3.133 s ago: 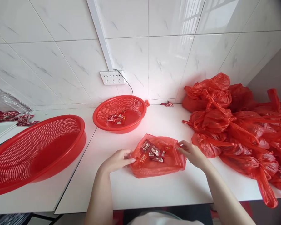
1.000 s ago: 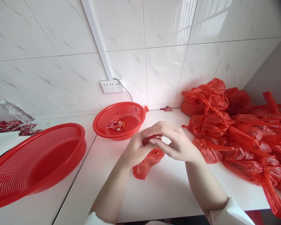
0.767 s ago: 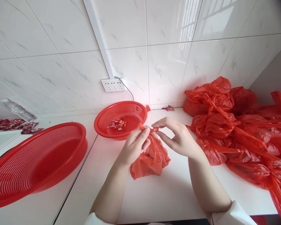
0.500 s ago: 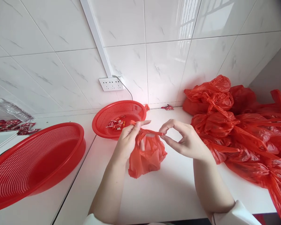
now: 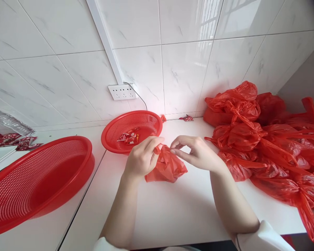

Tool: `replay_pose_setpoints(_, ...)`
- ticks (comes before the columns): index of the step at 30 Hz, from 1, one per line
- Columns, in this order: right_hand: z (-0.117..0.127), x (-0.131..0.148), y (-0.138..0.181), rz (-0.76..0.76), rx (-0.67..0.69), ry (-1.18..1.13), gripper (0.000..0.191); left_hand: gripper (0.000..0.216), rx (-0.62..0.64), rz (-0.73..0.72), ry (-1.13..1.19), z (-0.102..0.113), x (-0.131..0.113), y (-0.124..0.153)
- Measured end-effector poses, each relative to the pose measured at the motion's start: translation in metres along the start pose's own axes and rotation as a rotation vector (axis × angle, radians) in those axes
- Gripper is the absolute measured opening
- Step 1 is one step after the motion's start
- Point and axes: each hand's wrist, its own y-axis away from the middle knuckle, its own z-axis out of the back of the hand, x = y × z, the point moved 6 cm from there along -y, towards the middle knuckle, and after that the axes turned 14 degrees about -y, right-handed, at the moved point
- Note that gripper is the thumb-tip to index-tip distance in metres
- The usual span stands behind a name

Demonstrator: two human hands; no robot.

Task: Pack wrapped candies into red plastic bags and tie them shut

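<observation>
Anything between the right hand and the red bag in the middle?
Nothing visible: the right hand is at the top of the bag. The left hand grips it from the other side; the basket sits behind, not between.

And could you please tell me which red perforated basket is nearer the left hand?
The basket below the wall socket, holding small printed packets; its rim is just beyond the left hand. The other basket stands farther left.

Single head view, forward and downward, tabletop (image 5: 172, 216) close
</observation>
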Motion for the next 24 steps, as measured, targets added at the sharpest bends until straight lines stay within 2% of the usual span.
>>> replay_pose_setpoints(2,0.001,-0.009,-0.004,-0.031,-0.091,-0.019,0.015,0.028,-0.025,-0.061,0.057,-0.001,-0.001,-0.001)
replay_pose_setpoints(5,0.001,-0.022,-0.008,-0.090,-0.187,-0.126,0.025,0.034,-0.015,-0.024,0.275,-0.005,-0.003,-0.003)
replay_pose_setpoints(8,-0.007,-0.030,-0.010,-0.140,-0.111,-0.358,0.031,0.037,0.047,0.035,0.469,-0.011,-0.007,-0.004)
replay_pose_setpoints(10,-0.012,-0.031,-0.010,-0.140,-0.059,-0.500,0.028,0.037,0.078,0.058,0.576,-0.015,-0.008,-0.004)
replay_pose_setpoints(13,-0.010,-0.033,-0.009,-0.122,-0.062,-0.601,0.019,0.038,0.106,0.072,0.715,-0.020,-0.007,-0.005)
replay_pose_setpoints(16,-0.007,-0.035,-0.009,-0.126,-0.092,-0.710,0.018,0.037,0.127,0.065,0.750,-0.022,-0.006,-0.005)
replay_pose_setpoints(20,-0.002,-0.039,-0.009,-0.189,-0.151,-0.882,0.020,0.040,0.219,0.098,0.717,-0.023,-0.005,-0.004)
replay_pose_setpoints(24,-0.002,-0.038,-0.006,-0.254,-0.109,-1.065,0.019,0.042,0.219,0.126,0.706,-0.019,-0.003,-0.003)
